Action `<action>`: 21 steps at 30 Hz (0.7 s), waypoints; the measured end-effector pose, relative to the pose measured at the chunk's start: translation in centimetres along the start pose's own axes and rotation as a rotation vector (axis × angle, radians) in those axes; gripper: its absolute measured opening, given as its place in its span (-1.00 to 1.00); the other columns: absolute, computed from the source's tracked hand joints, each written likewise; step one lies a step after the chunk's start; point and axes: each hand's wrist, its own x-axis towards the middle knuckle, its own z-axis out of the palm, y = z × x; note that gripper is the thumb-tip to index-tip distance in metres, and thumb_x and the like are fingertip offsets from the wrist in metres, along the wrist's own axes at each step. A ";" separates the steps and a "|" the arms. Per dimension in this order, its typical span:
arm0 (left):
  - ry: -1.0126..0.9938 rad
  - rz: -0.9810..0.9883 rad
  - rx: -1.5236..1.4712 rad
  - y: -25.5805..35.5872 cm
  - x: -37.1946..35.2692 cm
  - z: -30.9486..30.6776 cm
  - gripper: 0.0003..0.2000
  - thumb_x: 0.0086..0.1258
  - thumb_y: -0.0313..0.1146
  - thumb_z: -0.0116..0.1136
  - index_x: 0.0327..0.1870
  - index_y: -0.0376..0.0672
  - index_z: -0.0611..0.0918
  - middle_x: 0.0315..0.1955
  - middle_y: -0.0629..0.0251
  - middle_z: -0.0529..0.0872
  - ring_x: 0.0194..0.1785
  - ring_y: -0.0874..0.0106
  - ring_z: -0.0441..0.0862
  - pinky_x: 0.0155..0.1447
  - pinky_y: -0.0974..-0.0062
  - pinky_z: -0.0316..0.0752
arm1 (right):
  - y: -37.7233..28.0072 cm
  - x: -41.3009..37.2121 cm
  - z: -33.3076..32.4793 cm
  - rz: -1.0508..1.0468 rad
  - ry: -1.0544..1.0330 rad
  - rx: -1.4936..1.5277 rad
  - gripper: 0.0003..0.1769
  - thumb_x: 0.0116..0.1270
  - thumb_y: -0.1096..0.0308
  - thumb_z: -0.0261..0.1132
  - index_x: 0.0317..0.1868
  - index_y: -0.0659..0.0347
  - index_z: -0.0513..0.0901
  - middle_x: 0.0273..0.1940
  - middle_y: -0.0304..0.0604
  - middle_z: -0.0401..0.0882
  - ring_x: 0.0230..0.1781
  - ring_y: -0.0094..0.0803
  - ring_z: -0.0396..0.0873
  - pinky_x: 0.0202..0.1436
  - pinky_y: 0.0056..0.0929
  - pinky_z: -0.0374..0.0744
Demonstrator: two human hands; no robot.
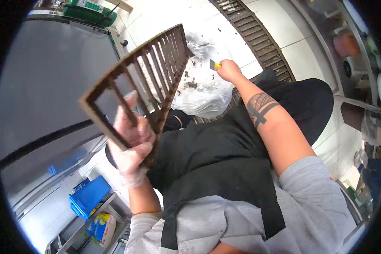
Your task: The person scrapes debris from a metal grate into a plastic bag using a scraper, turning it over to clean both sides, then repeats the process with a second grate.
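A long rusty brown grate [133, 59] with parallel slots is held up, tilted, at the left of the head view. My left hand [133, 135], in a clear plastic glove, grips its near end with fingers through a slot. My right hand [229, 70], with no glove visible, is closed round a small scraper [214, 64] with a yellow handle and a dark blade. The scraper is apart from the grate. Beneath, a clear plastic bag [205, 100] lies on the floor, with dark flakes of debris on and around it.
More slotted grating [258, 38] runs along the white tiled floor [302, 25]. A large grey surface [55, 80] fills the left, with a green object [91, 10] behind it. A blue container [90, 195] is at lower left. Metal shelving [360, 76] stands at right.
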 end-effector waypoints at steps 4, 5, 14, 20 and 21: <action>0.027 -0.067 0.140 -4.6 0.5 -0.2 -0.01 -0.05 -0.59 0.24 0.63 -0.30 0.26 -0.32 0.42 0.40 -0.38 0.60 0.38 -0.24 0.63 0.39 | 0.9 -0.8 -1.4 -0.057 0.044 0.024 -0.63 0.34 0.16 0.29 -0.10 0.31 0.80 -0.09 0.23 0.77 0.00 0.13 0.74 0.14 -0.01 0.65; 0.011 -0.043 0.142 -5.8 1.3 -0.7 -0.05 -0.01 -0.59 0.24 0.62 -0.32 0.30 -0.31 0.40 0.41 -0.36 0.58 0.41 -0.23 0.62 0.42 | 1.1 -1.1 -1.4 -0.087 0.090 0.027 -0.61 0.35 0.12 0.31 -0.12 0.31 0.81 -0.15 0.22 0.77 -0.05 0.12 0.74 0.09 -0.02 0.65; 0.034 0.072 0.105 1.8 -0.3 1.5 0.02 -0.16 -0.52 0.21 0.58 -0.46 0.23 -0.38 0.39 0.38 -0.52 0.61 0.35 -0.50 0.67 0.31 | 4.1 -0.2 -3.5 -0.022 0.220 0.023 -0.61 0.33 0.08 0.33 -0.13 0.26 0.83 -0.16 0.21 0.77 -0.06 0.15 0.74 0.09 0.00 0.66; -0.044 0.035 0.011 6.6 -0.8 2.1 0.05 -0.10 -0.48 0.15 0.62 -0.51 0.08 -0.34 0.32 0.45 -0.48 0.59 0.41 -0.51 0.72 0.47 | 5.6 0.2 -3.7 0.008 0.259 0.115 -0.61 0.33 0.07 0.38 -0.14 0.26 0.83 -0.20 0.20 0.77 -0.10 0.10 0.75 0.05 -0.06 0.66; -0.052 0.016 -0.029 6.6 -0.2 2.0 0.04 -0.08 -0.47 0.14 0.62 -0.51 0.08 -0.34 0.31 0.44 -0.47 0.59 0.41 -0.51 0.72 0.46 | 5.7 0.2 -3.5 0.011 0.247 0.140 -0.62 0.33 0.07 0.39 -0.14 0.26 0.83 -0.20 0.20 0.77 -0.11 0.09 0.76 0.05 -0.07 0.66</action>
